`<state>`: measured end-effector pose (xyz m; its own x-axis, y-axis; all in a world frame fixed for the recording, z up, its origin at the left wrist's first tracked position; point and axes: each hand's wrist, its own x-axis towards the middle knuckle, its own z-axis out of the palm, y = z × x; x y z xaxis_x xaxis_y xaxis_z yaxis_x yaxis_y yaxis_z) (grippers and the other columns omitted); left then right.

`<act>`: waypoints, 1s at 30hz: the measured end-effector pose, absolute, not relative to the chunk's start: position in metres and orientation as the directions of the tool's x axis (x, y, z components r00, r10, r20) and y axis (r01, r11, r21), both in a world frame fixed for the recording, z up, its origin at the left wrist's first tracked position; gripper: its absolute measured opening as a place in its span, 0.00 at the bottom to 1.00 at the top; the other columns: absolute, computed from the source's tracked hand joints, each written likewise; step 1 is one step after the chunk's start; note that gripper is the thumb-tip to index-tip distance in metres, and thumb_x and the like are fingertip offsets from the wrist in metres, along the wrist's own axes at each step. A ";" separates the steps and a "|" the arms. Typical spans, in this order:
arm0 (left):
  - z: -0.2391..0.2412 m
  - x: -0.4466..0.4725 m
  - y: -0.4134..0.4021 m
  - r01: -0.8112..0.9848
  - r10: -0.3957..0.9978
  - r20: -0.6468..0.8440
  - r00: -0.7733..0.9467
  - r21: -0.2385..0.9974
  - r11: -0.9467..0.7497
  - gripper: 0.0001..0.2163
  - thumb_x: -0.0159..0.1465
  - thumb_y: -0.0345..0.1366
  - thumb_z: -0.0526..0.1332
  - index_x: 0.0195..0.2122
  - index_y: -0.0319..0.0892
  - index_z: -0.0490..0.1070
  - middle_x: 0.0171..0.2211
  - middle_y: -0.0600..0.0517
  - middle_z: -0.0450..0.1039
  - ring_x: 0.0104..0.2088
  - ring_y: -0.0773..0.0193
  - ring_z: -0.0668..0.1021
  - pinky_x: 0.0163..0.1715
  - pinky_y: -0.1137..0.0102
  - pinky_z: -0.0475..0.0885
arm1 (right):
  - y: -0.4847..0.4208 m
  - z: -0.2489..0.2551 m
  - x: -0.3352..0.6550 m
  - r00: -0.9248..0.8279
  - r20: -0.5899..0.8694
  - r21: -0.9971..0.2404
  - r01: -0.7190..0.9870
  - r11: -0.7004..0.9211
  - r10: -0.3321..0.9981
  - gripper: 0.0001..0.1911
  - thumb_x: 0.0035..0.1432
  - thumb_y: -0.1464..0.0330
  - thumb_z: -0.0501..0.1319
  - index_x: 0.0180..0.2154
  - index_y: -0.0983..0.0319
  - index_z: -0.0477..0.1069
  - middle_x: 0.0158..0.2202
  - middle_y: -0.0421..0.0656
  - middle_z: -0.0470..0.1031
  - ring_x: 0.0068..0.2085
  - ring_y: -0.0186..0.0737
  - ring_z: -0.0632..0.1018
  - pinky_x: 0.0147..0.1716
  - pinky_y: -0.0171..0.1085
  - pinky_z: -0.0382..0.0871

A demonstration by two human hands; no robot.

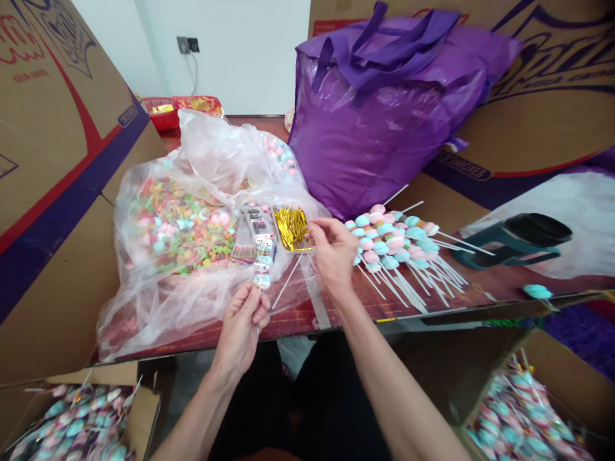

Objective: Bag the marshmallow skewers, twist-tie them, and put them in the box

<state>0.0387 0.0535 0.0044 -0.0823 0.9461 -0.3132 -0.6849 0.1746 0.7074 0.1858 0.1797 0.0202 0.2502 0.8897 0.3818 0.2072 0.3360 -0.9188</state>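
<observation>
My left hand (245, 320) is closed around the stick of a wrapped candy skewer (262, 256), holding it upright above the table edge. My right hand (332, 251) reaches toward a small tray of gold twist ties (291, 227), fingers pinched at its right edge; what they hold is too small to make out. To the right of that hand lies a pile of pink and blue marshmallow skewers (394, 240) with white sticks. A few loose white sticks (288, 282) lie between my hands.
A large clear plastic bag of colourful candies (177, 230) covers the left of the table. A purple bag (384, 109) stands behind. A dark green tool (514, 240) lies at right. Cardboard boxes of wrapped skewers (72, 422) (523, 410) sit below, on both sides.
</observation>
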 end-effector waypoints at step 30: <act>0.015 0.067 0.039 -0.649 0.881 -0.357 0.310 0.598 0.470 0.14 0.57 0.37 0.72 0.32 0.39 0.66 0.20 0.61 0.57 0.18 0.79 0.50 0.16 0.83 0.46 | 0.034 -0.007 0.192 -0.021 0.054 -0.990 -0.133 0.050 0.998 0.08 0.64 0.63 0.60 0.33 0.59 0.69 0.32 0.38 0.71 0.35 0.37 0.73 0.38 0.35 0.68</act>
